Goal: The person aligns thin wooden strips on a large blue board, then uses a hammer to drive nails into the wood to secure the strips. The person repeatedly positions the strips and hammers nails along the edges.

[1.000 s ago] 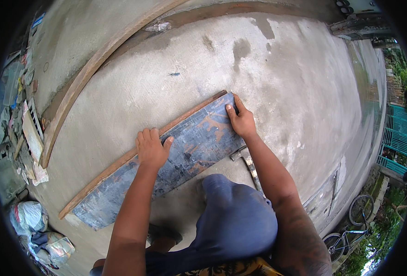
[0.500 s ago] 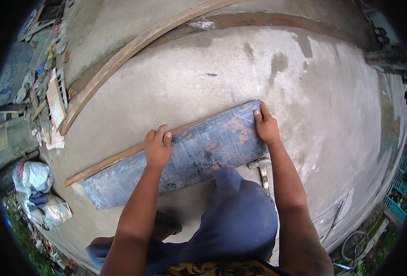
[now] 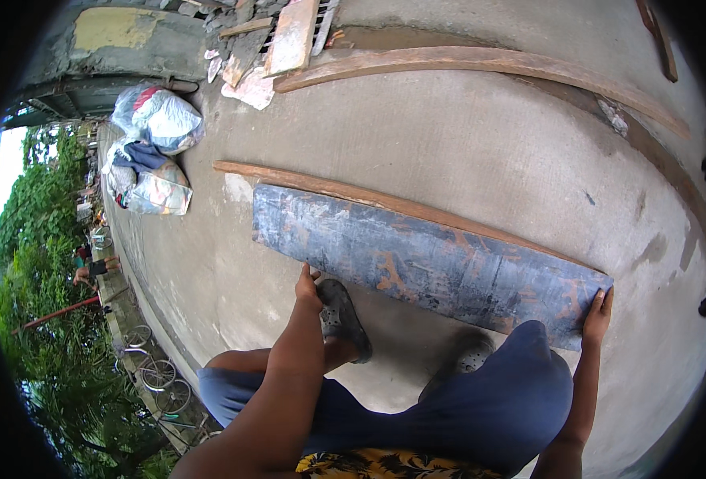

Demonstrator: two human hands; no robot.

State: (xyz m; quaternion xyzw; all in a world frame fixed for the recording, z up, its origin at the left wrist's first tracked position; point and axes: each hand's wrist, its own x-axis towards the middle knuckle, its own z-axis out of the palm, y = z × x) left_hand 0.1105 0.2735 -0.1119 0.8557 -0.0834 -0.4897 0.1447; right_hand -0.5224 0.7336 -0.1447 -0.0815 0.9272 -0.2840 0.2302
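Your left hand (image 3: 308,281) is clamped on the near edge of the blue-grey board (image 3: 417,259), and your right hand (image 3: 596,311) grips its right-end corner, probably to steady it. The board lies flat on the concrete floor (image 3: 481,136), just ahead of your sandals (image 3: 341,318).

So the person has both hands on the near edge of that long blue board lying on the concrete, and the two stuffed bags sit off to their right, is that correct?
Not quite. The head view shows the stuffed bags off to the person's left, not the right. The rest holds: the left hand and right hand are on the near edge of the long blue board, which lies on the concrete.
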